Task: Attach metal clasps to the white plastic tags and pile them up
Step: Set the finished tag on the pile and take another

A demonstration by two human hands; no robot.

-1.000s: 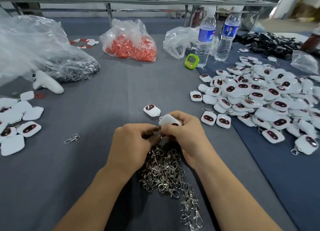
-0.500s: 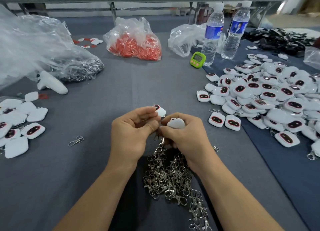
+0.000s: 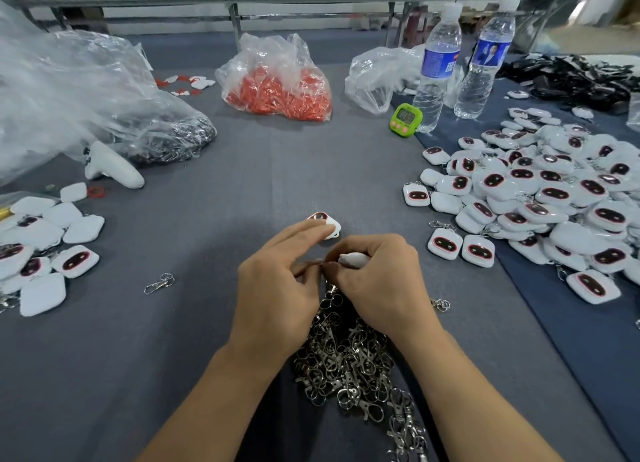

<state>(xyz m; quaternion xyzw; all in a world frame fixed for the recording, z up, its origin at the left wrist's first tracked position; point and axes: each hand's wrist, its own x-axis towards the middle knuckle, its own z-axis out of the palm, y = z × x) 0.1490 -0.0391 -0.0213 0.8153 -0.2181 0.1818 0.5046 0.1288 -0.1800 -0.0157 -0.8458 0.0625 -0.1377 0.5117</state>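
**Both hands pinched together over the clasp heap**

The right hand [image 3: 377, 281] is curled round a white plastic tag [image 3: 353, 260], of which only a rounded edge pokes out between thumb and fingers. The left hand [image 3: 277, 288] meets it fingertip to fingertip, with thumb and forefinger pinched on a metal clasp [image 3: 331, 288] that hangs just under the join. Its ring is too small to make out. The left hand's other fingers stretch forward, and their tips lie over a loose tag [image 3: 327, 224] on the grey cloth [image 3: 242, 184].

Both hands hover above a tangled heap of clasps [image 3: 346, 364] that lies between the forearms. A stray clasp [image 3: 159, 284] lies well off to the left.

To the right, a big pile of finished tags [image 3: 554, 198] spreads over the grey cloth and onto a blue cloth [image 3: 606, 357]. On the left edge sits a smaller cluster of tags [image 3: 45, 239].

Farther back stand a green timer [image 3: 406, 119] and two water bottles [image 3: 437, 66], near a bag of orange pieces [image 3: 277, 83]. A white controller [image 3: 110, 167] lies beside a clear bag of metal parts [image 3: 166, 139].
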